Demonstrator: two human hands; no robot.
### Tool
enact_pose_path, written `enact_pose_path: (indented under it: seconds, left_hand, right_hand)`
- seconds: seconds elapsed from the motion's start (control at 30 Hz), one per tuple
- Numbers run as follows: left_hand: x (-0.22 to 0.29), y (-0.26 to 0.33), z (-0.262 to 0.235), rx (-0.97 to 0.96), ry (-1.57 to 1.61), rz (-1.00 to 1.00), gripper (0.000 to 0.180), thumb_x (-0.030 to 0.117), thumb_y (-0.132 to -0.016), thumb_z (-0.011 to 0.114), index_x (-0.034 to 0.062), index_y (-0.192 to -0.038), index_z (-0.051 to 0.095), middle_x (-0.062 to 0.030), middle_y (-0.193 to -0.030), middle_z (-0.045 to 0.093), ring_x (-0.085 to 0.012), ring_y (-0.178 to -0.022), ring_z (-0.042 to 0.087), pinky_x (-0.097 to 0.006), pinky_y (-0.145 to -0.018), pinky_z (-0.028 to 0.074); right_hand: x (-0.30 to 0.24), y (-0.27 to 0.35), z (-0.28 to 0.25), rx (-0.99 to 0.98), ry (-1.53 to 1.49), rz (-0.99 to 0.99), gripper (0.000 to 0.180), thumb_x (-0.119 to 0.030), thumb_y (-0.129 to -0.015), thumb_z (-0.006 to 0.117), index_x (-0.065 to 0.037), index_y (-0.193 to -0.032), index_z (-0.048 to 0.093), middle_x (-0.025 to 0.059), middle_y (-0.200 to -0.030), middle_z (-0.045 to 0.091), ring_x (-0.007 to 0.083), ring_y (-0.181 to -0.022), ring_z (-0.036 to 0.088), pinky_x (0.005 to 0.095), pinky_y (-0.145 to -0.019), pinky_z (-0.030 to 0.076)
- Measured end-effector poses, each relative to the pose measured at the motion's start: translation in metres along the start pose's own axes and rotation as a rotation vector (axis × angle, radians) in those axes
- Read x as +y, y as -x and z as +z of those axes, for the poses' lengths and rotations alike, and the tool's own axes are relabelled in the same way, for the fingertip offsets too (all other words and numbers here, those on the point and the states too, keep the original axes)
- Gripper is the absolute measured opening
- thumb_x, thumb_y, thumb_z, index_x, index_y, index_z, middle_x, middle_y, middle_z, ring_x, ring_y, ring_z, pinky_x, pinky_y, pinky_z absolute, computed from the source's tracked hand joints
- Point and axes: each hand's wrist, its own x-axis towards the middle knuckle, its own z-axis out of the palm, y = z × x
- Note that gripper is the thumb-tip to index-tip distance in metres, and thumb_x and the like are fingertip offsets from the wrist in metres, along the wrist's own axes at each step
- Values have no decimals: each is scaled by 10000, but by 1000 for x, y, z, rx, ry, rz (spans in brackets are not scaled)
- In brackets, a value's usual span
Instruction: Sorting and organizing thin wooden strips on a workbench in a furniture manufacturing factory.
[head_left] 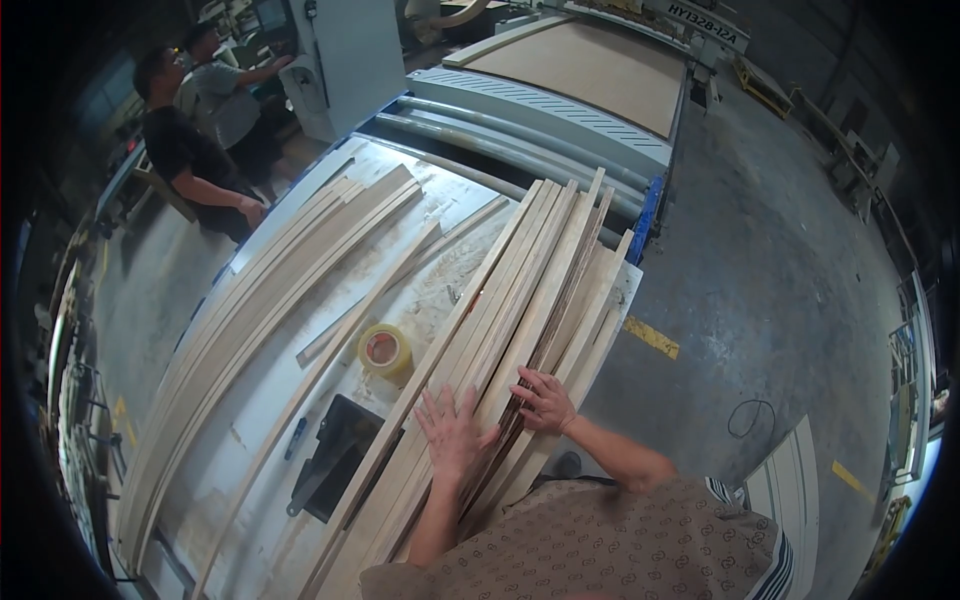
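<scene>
Long pale wood strips (500, 310) lie side by side in a thick bundle along the right part of a white worktable. My left hand (457, 435) rests flat on the strips with its fingers spread. Just right of it, my right hand (545, 400) touches strips with dark, rough edges (568, 300); its fingers are apart and slightly bent. Left of the bundle sit a roll of yellowish clear tape (385, 350) and a black tray-like piece (342, 455), partly under a strip. A slim blue tool (296, 438), perhaps a pen, lies beside the black piece.
More strips (270, 275) are stacked along the table's left side, and loose ones cross the middle. Beyond the table are metal rollers (510, 140) and a machine bed carrying a large board (580, 70). Two people (190, 160) stand at the far left.
</scene>
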Motion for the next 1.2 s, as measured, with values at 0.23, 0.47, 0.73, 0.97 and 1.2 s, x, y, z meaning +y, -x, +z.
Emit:
enact_pose_path:
  seconds: [0.23,0.47,0.73,0.97,1.2]
  left_hand:
    - [0,0,1,2,-6,8,845,533,-702,739,248,-1436,431,-197,-1496,339,-491,-1410,175,-648,-1126,115]
    - [0,0,1,9,-15,11,853,537,-700,737,246,-1439,425,-200,-1493,341,-494,-1405,189,-651,-1124,121]
    - [-1,0,3,20,-9,14,854,533,-695,742,245,-1436,430,-201,-1489,349,-490,-1405,193,-653,-1122,126]
    - [1,0,1,12,-2,11,855,531,-696,743,247,-1438,428,-201,-1490,348,-491,-1408,184,-653,-1122,126]
    - [-1,0,3,2,-18,8,866,541,-699,739,250,-1447,415,-199,-1497,338,-490,-1410,178,-650,-1124,122]
  right_hand:
    - [1,0,0,6,2,1,529,-354,-836,573,-233,-1348,513,108,-1487,382,313,-1295,422,450,-1044,365]
    - [1,0,0,3,10,1,523,-359,-842,562,-230,-1346,516,108,-1492,378,310,-1292,426,447,-1038,369]
    - [0,0,-1,-1,6,6,518,-353,-838,567,-226,-1339,525,109,-1490,381,310,-1291,427,448,-1039,369]
    - [1,0,-1,5,-3,1,532,-351,-834,569,-232,-1349,513,107,-1495,375,313,-1293,426,450,-1039,368]
    - [1,1,0,-12,-4,0,526,-373,-859,552,-237,-1364,496,109,-1500,368,320,-1295,419,454,-1045,362]
